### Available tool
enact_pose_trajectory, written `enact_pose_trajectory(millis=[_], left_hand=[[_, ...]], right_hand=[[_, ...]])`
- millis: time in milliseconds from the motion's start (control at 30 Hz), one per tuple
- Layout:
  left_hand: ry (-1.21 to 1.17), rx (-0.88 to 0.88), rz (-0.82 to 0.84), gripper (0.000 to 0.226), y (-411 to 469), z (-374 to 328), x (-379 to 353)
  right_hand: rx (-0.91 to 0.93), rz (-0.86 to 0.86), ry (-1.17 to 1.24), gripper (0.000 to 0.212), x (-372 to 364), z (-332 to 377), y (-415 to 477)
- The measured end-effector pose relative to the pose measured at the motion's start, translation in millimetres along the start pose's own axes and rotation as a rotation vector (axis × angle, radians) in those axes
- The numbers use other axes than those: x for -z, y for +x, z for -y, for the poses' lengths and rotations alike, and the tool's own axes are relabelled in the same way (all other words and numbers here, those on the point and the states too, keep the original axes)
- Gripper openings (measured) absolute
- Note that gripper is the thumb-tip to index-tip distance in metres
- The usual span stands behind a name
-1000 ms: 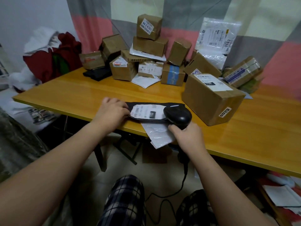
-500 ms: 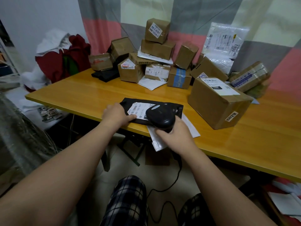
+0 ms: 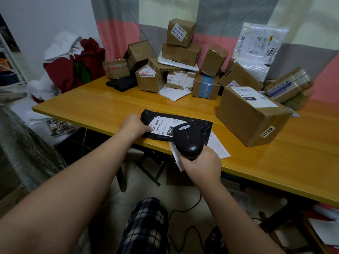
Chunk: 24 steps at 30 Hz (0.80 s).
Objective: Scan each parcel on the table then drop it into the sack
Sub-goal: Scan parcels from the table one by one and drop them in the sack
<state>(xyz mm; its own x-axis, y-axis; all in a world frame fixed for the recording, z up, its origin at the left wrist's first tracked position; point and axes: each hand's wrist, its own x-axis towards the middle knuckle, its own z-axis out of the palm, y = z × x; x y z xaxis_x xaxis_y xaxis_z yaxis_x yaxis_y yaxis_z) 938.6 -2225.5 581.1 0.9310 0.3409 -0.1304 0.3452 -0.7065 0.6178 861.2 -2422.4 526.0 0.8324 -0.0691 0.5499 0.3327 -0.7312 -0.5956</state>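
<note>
Since what we take for the sack (image 3: 20,147) stands off the left end of the table (image 3: 102,105), the drop looks like a short swing that way, no reach across. Left hand (image 3: 134,125) grips the left end of the black mailer (image 3: 206,125), thumb on top by the label corner, fingers curled on the far edge. We can't tell if any tuck under. Our read: it pins the bag flat so the film doesn't crinkle the barcode, and being nearest the sack, the same hold can carry it over.

Mailer lies flat at the near table edge, label (image 3: 163,123) up, barcode end toward the left hand. Behind it the pile (image 3: 180,70), presumably unscanned, is stacked against the curtain (image 3: 216,19), well apart, which leaves the front strip as work area.

Scanner (image 3: 189,141) hangs just above the mailer's right part, nose aimed at the label and covering a bit of it. Right hand (image 3: 201,165) is clamped round its handle, trigger finger hidden. No beam shows, so we can't say whether the read is done.

White mailer (image 3: 219,148) lies under the black one, overhanging the table edge, so it's likely next. Big carton (image 3: 247,121) sits to the right, near but touching neither.
</note>
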Motion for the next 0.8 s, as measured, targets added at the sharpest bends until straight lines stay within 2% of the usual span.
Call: enact_pose_trajectory(millis=[100, 300, 433, 500, 633, 700, 800], left_hand=[[0.093, -0.059, -0.019, 0.036, 1, -4, -5], [0.264, -0.140, -0.076, 0.015, 2, -6, -9], [0.312, -0.196, -0.138, 0.014, -4, -12, -13], [0.215, -0.177, -0.158, 0.022, -4, -17, -13], [-0.142, -0.154, -0.174, 0.028, -3, -33, -4], [-0.252, -0.243, -0.196, 0.024, -5, -41, 3], [-0.362, -0.416, -0.241, 0.030, -11, -54, 15]], right_hand=[[-0.008, 0.004, -0.018, 0.028, -2, -1, -1], [-0.022, 0.047, -0.034, 0.027, 3, 1, 0], [-0.025, 0.056, -0.023, 0.028, 4, 4, 0], [-0.089, 0.087, -0.016, 0.028, 4, 5, 2], [-0.197, 0.131, 0.006, 0.026, 11, 12, 9], [-0.199, 0.159, 0.028, 0.024, 13, 14, 10], [-0.148, 0.181, 0.051, 0.024, 15, 18, 12]])
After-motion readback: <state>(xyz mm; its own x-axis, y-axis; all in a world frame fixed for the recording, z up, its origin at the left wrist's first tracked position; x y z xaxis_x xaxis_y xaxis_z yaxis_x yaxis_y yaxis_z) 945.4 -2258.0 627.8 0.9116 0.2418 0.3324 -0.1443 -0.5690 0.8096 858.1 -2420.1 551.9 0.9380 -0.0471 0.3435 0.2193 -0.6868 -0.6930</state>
